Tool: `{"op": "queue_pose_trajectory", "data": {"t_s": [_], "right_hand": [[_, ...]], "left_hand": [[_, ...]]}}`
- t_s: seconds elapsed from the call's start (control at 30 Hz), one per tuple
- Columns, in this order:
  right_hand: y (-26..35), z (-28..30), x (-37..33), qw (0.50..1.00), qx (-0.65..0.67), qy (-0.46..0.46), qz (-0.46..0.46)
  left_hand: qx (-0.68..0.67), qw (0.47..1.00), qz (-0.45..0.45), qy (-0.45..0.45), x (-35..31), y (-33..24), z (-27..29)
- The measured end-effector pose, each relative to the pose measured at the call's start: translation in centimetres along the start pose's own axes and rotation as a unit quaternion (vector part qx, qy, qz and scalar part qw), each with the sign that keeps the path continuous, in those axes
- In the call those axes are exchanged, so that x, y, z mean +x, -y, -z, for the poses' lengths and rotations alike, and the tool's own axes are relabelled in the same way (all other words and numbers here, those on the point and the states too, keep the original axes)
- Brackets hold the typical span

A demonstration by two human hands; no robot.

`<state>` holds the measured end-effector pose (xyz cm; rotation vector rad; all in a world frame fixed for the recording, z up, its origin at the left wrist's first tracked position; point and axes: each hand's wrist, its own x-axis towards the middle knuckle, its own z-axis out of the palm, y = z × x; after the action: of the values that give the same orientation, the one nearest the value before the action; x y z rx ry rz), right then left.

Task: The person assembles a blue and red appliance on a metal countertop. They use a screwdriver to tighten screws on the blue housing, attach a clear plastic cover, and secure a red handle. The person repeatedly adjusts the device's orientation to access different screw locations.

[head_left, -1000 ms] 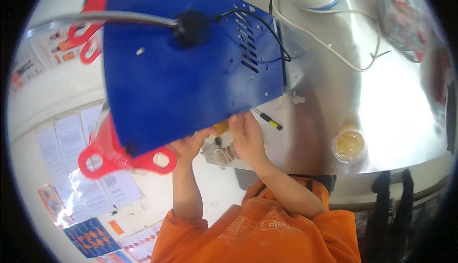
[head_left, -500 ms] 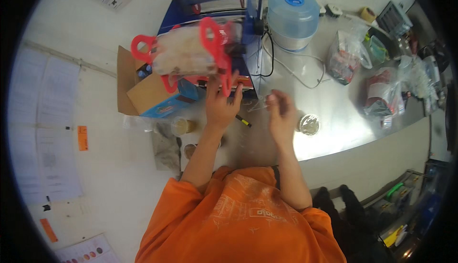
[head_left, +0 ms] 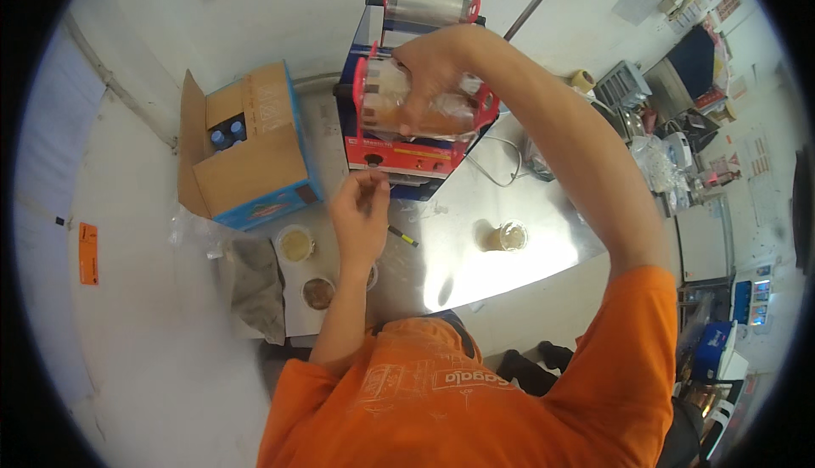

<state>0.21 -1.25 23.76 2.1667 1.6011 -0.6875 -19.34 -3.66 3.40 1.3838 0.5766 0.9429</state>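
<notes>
Spread right hand (head_left: 435, 73) over clear film roll with red plastic ends (head_left: 446, 120), twelve o'clock, curled left hand (head_left: 360, 218) below rectangular red panel (head_left: 406, 156), nine o'clock, grip unclear

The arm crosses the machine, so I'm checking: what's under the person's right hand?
The front film roll, visible on both sides of the right hand, between red holders. The part directly beneath is covered and can't be seen.

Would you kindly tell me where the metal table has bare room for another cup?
The metal table shows bare patches right of the lone cup and between it and the black-and-yellow tool. Crowded: the left side, with cups, grey cloth and cardboard box, and the red front panel, with the left hand close by.
</notes>
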Motion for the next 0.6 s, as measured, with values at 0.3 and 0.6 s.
{"op": "queue_pose_trajectory", "data": {"t_s": [0.3, 0.6], "right_hand": [[7.5, -13.6, -3.1, 0.820, -0.245, -0.512, -0.072], [4.4, -3.0, -0.4, 0.952, 0.024, -0.302, 0.046]], "left_hand": [[0.042, 0.997, 0.071, 0.008, -5.2, 3.4, 4.6], [-0.017, 0.993, 0.088, 0.073, -5.7, 4.6, 4.5]]}}
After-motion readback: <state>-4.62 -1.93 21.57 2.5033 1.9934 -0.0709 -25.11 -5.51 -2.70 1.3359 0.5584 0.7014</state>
